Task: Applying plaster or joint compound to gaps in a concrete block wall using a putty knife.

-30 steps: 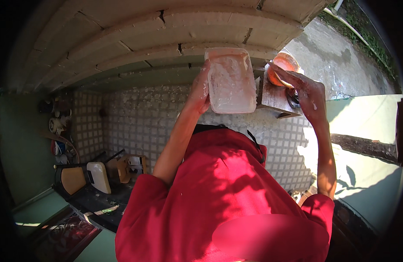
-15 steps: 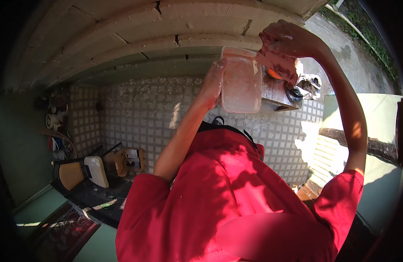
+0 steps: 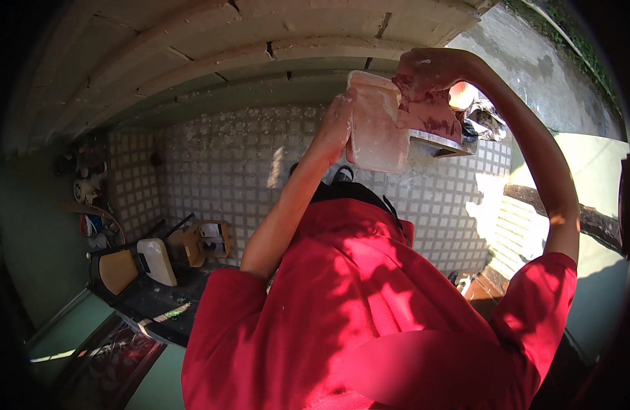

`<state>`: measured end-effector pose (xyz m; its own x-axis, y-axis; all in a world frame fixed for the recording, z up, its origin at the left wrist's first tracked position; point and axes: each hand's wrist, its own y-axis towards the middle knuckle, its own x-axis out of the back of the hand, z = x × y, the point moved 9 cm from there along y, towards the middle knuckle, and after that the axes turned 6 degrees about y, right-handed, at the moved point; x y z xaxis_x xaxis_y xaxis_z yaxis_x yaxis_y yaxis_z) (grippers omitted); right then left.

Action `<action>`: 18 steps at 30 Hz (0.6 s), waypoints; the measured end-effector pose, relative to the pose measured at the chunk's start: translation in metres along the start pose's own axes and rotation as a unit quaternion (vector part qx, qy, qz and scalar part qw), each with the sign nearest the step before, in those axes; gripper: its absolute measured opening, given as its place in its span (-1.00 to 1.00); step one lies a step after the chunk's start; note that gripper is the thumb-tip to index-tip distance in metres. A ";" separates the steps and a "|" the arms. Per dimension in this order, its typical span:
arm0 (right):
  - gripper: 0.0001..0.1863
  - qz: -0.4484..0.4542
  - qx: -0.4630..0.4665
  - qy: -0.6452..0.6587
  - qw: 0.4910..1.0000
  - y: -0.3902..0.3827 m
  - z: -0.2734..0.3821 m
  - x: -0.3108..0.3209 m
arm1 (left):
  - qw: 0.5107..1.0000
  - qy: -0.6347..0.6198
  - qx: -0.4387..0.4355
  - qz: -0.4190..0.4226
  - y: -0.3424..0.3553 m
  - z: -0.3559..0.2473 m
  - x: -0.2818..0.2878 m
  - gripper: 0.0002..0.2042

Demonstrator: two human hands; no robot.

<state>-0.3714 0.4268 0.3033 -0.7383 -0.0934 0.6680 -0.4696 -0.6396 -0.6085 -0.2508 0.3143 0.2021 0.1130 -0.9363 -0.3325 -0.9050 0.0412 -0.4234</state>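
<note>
Tiling the floor [image 3: 212, 171] are small pale squares, with wide concrete steps [image 3: 226, 41] on the far side and a sunlit path [image 3: 533, 75] at far right. At near left, 2 wooden chairs [image 3: 134, 263] lie tipped beside a dark mat [image 3: 113, 359]. A person in a red shirt [image 3: 370, 307] fills the middle of the view.

A translucent plastic container [image 3: 378, 123] is held up at far centre, upright; what is inside cannot be made out. Just right of it sits a small ledge [image 3: 438, 140] with a reddish-stained lump on top, and crumpled foil [image 3: 482, 119] beyond.

Raised with the elbow bent, the left hand [image 3: 334, 130] has its grip closed on the container's left side. Arched over from the right, the right hand [image 3: 428, 68] has its grip curled on the container's far-right corner and the reddish lump; whether it clamps either cannot be told.
</note>
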 end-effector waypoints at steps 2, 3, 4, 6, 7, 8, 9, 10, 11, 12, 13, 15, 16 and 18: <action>-0.56 0.070 0.093 -0.067 0.991 0.003 0.011 -0.024 | 1.000 -0.011 0.006 -0.006 0.001 -0.003 -0.001 -0.43; -0.56 0.070 0.093 -0.064 0.991 0.006 0.008 -0.029 | 1.000 -0.023 0.008 -0.013 0.001 -0.007 -0.002 -0.43; -0.58 0.093 0.115 -0.071 0.987 0.008 0.010 -0.040 | 1.000 -0.021 0.011 -0.013 0.002 -0.011 -0.003 -0.43; -0.62 0.090 0.179 -0.087 0.976 0.009 0.007 -0.052 | 0.999 -0.010 0.022 -0.033 0.003 -0.017 -0.002 -0.43; -0.62 0.090 0.179 -0.084 0.976 0.009 -0.003 -0.054 | 0.999 -0.008 0.024 -0.032 0.003 -0.016 -0.002 -0.43; -0.62 0.100 0.184 -0.014 0.978 0.007 -0.007 -0.053 | 0.999 -0.007 0.019 -0.024 0.005 -0.018 -0.001 -0.43; -0.61 0.110 0.189 0.056 0.974 0.005 -0.011 -0.054 | 1.000 -0.005 0.015 -0.016 0.006 -0.018 -0.001 -0.42; -0.61 0.110 0.190 0.058 0.974 0.002 -0.016 -0.062 | 1.000 -0.004 0.017 -0.016 0.005 -0.017 -0.001 -0.42; -0.60 0.070 0.090 0.183 0.977 0.002 -0.032 -0.065 | 0.999 -0.022 0.018 -0.021 0.005 -0.015 0.002 -0.44; -0.58 0.028 -0.012 0.302 0.953 0.001 -0.051 -0.067 | 0.999 -0.039 0.019 -0.025 0.005 -0.013 0.004 -0.45; -0.58 0.029 -0.012 0.304 0.952 0.002 -0.053 -0.068 | 0.999 -0.038 0.021 -0.025 0.006 -0.011 0.005 -0.45; -0.55 0.107 -0.012 0.398 0.911 0.000 -0.046 -0.083 | 0.998 -0.052 0.028 -0.013 0.006 -0.008 0.003 -0.45; -0.56 0.139 -0.023 0.422 0.896 0.001 -0.046 -0.090 | 0.998 -0.052 0.032 -0.014 0.005 -0.005 0.003 -0.45; -0.57 0.134 -0.025 0.477 0.868 0.004 -0.046 -0.097 | 0.997 -0.047 0.052 -0.022 0.003 -0.004 0.000 -0.44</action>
<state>-0.3239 0.4687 0.2163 -0.8780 0.4561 -0.1456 -0.2218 -0.6570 -0.7205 -0.2553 0.3134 0.2045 0.1935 -0.9013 -0.3876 -0.8511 0.0423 -0.5233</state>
